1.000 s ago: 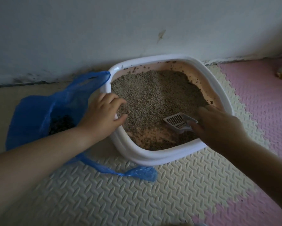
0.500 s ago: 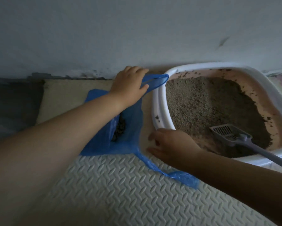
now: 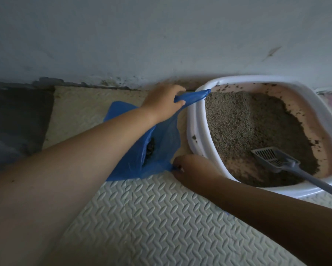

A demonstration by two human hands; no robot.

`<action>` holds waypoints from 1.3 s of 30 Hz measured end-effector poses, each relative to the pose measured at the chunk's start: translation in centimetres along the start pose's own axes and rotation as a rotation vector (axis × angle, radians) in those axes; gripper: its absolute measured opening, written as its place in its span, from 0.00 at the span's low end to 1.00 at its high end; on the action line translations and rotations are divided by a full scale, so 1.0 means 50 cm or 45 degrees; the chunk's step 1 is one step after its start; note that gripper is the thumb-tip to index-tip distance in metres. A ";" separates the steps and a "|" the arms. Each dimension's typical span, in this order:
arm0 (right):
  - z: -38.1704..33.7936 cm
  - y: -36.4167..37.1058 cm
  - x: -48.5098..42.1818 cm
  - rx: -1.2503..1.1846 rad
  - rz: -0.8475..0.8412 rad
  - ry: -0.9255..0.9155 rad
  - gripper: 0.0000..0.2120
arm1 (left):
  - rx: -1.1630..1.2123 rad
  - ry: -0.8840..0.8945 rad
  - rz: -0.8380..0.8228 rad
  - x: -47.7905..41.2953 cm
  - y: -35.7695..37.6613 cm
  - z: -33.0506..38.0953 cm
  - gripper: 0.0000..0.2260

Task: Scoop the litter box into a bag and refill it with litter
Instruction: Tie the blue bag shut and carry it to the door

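Gripping far handle of bag (image 3: 162, 148) in left hand (image 3: 161, 104), pinching near edge in right hand (image 3: 193, 169). Stretched open just beside box (image 3: 195, 129), with scoop (image 3: 272, 158) lying loose on litter (image 3: 247, 121) inside.

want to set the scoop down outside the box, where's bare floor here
Widest bare patch: cream mat on the near side of the blue bag. A narrower strip lies left of the bag, up to the dark grey patch. Crowded: the gap between bag and litter box, where left hand and right hand hold the bag.
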State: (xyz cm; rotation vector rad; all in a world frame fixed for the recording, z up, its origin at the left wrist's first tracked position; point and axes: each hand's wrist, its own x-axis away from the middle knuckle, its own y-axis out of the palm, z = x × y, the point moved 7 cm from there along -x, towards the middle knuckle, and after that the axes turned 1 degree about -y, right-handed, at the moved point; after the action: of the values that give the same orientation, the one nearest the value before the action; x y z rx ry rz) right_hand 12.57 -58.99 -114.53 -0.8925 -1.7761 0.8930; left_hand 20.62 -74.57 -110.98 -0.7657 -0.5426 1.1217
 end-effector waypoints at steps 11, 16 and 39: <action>-0.046 -0.204 -0.022 0.027 0.214 -0.026 0.08 | 0.437 -0.079 0.418 0.079 -0.207 -0.027 0.07; -0.130 -0.305 -0.051 0.210 0.269 -0.181 0.08 | 0.590 -0.130 0.632 0.150 -0.321 -0.056 0.07; -0.268 -0.462 -0.083 0.072 0.720 -0.454 0.10 | 0.697 -0.240 0.917 0.301 -0.436 -0.104 0.06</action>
State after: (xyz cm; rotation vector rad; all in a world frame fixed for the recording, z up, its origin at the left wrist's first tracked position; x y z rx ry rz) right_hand 22.02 -70.95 -92.21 -1.2914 -1.8041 1.5351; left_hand 42.55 -66.90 -97.24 -0.3678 -0.0775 1.9213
